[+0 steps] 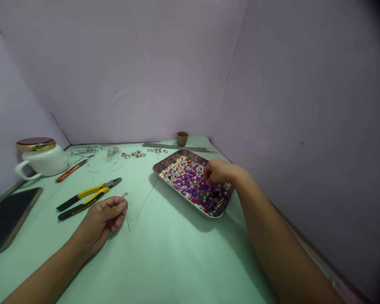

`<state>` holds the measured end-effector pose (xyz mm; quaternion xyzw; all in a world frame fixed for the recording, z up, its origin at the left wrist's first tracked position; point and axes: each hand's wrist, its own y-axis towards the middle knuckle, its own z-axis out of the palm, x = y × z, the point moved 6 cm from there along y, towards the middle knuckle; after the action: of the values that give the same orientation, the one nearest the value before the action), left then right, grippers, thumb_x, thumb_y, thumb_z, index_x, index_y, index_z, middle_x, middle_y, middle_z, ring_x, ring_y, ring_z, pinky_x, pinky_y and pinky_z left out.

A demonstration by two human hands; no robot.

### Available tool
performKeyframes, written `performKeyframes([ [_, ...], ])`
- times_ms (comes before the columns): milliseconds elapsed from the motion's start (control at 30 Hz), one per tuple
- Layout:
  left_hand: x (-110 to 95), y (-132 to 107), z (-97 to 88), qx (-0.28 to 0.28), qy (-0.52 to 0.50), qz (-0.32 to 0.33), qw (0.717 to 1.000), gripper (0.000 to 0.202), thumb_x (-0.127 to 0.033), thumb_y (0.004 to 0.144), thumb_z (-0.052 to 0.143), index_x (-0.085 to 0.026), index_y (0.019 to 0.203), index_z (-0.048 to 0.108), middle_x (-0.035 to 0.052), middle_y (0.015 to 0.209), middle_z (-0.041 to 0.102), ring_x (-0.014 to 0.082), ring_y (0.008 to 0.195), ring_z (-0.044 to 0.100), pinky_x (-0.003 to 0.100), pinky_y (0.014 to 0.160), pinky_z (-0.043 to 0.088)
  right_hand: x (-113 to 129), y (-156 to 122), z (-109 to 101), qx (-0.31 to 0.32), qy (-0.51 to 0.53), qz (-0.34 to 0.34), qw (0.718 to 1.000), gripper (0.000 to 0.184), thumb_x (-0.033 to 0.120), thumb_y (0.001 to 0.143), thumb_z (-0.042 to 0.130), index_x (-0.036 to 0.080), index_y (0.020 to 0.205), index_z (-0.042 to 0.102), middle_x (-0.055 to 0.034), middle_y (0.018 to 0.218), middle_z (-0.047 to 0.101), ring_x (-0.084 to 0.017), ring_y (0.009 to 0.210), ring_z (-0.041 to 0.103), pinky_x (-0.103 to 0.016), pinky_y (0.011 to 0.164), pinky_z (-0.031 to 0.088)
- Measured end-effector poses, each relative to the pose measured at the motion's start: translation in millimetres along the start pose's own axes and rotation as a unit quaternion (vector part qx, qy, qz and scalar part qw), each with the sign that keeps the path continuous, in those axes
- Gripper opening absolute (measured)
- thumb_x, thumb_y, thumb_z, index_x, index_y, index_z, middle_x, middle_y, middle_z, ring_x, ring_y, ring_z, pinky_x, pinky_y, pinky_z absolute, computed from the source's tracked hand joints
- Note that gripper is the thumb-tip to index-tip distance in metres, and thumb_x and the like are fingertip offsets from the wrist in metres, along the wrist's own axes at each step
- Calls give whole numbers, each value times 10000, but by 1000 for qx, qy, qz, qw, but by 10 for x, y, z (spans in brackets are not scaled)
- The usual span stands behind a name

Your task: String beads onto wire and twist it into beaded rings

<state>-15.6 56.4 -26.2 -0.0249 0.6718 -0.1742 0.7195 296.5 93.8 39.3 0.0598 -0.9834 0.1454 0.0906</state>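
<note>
My left hand [109, 217] pinches a thin wire [128, 223]. A small cluster of beads [124, 196] pokes out above its thumb and fingertip. Over on the right, my right hand [220, 172] reaches into a shallow metal tray [174, 188], fingers drawn together and pointing down at the beads [186, 177]. Purple, red, white, black and a few green beads fill the tray. Whatever is between those fingertips is too small to make out. Another straight length of wire [145, 203] lies between the left hand and the tray.
Yellow-and-black pliers [90, 198] lie beside the left hand. Farther left are a dark flat slab [12, 219], a white lidded mug [46, 158] and an orange cutter [71, 171]. Behind sit beaded wire pieces [137, 154], a wire bundle [190, 148] and a small brown cup [182, 138].
</note>
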Motion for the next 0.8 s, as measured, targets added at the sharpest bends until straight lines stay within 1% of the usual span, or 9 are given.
performKeyframes([
  [100,-6,1,0,1,1,3,1000,208,-311,669,640,-149,645,513,-37,441,450,41,393,324,147,361,234,157,29,34,-12,4,-30,999,122,220,635,628,224,750,670,12,723,662,-139,665,585,-199,542,385],
  [133,-8,3,2,0,1,4,1000,209,-312,669,640,-149,645,512,-37,440,451,41,394,325,146,361,234,215,41,61,-10,5,-39,999,126,217,636,627,226,755,670,14,735,663,-135,669,584,-197,545,384],
  [233,-15,3,13,-1,3,3,1000,212,-317,670,639,-150,645,512,-38,430,447,42,391,324,148,362,233,344,67,153,10,3,-55,998,170,152,614,621,228,756,676,15,738,667,-134,665,583,-192,537,381],
  [300,-19,-3,18,-3,3,0,1000,212,-317,665,642,-150,645,513,-40,428,446,42,389,324,150,361,234,382,74,197,21,0,-63,998,218,112,609,598,235,771,678,16,744,670,-136,672,584,-190,533,381],
  [433,-16,-17,27,1,0,-5,1000,208,-313,664,641,-154,634,510,-41,424,444,44,384,320,156,360,233,354,84,236,28,-7,-63,998,309,63,588,566,242,814,678,6,787,671,-145,678,589,-189,527,388],
  [533,-2,-12,21,4,1,-4,1000,209,-313,671,632,-154,619,506,-39,415,442,49,382,325,161,361,234,310,105,248,24,-8,-59,998,340,42,593,546,236,843,672,-5,827,670,-145,700,592,-188,562,404],
  [633,9,4,13,6,-1,1,1000,202,-311,674,630,-155,626,510,-41,415,443,48,378,321,161,360,233,287,126,240,14,-12,-60,998,330,49,598,554,232,851,663,-4,840,667,-148,718,592,-193,582,411],
  [800,-3,6,27,10,-2,0,1000,206,-309,674,631,-154,618,508,-43,415,441,44,379,318,156,359,235,273,139,208,-6,-24,-62,998,292,105,592,605,236,848,657,3,822,668,-161,734,595,-205,580,404],
])
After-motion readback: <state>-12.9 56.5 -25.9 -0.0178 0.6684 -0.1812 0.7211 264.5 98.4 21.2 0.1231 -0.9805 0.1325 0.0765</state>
